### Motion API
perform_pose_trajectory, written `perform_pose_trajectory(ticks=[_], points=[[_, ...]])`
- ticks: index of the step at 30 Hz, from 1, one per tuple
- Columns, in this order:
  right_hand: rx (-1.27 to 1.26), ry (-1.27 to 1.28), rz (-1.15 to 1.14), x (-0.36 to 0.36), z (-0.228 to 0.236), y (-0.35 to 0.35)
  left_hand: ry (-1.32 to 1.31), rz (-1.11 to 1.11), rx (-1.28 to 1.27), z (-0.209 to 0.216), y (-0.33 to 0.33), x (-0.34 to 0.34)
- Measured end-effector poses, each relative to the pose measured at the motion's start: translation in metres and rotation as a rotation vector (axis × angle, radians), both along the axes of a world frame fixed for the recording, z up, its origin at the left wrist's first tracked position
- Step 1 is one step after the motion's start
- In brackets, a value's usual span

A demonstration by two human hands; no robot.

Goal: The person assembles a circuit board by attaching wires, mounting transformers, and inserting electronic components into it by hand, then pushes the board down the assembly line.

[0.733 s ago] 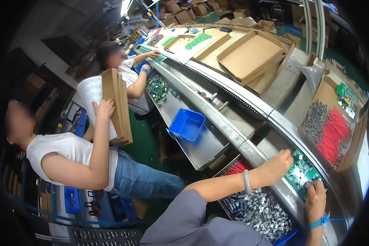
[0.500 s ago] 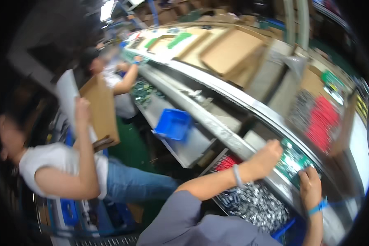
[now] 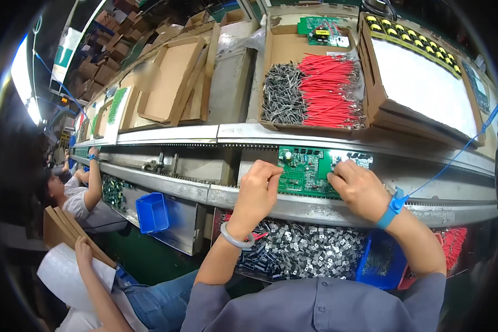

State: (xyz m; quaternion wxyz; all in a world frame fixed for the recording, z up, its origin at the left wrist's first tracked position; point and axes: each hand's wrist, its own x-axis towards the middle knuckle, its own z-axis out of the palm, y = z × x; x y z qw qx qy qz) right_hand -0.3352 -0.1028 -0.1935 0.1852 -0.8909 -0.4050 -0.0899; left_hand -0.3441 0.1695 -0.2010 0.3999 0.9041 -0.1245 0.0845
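Note:
A green circuit board [image 3: 304, 176], dotted with small parts, lies between the rails of the line in front of me. My left hand [image 3: 258, 189] is at its left end, thumb and forefinger pinched together over the surface; whatever is between them is too small to make out. Over the right part of the board is my right hand [image 3: 361, 188], its fingers curled and closed with their tips at the board. Those fingers hide what they hold, if anything. A blue strap [image 3: 393, 208] with a cord circles the right wrist, and a pale bangle [image 3: 236, 237] the left.
Below the rail sits a bin of small metal parts [image 3: 310, 252], beside a blue bin [image 3: 379, 263]. Beyond, a cardboard box holds red wires [image 3: 329, 91] and grey pins [image 3: 283, 94]. Another blue bin [image 3: 152, 213] stands left. Co-workers sit at left, one holding cardboard [image 3: 74, 235].
My view has swung right and levelled over the line. The right hand has moved from the board's near edge onto its right part; my left hand is now at its left end.

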Motion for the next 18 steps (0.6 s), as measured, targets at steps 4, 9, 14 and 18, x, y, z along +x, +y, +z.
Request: perform_pose_trajectory(ticks=[4,9,14,18], points=[[0.013,0.036,0.001,0.0,0.001,0.003,-0.033,0.015,0.019,0.0,0.001,-0.002],[0.016,0.027,-0.004,0.001,0.001,0.004,-0.028,0.032,0.05,0.002,-0.002,-0.002],[0.024,0.031,-0.011,0.0,-0.001,0.004,-0.12,0.023,0.125,-0.002,-0.008,-0.005],[0.018,0.039,-0.019,-0.002,-0.002,0.005,-0.154,0.043,0.174,-0.003,-0.012,-0.008]])
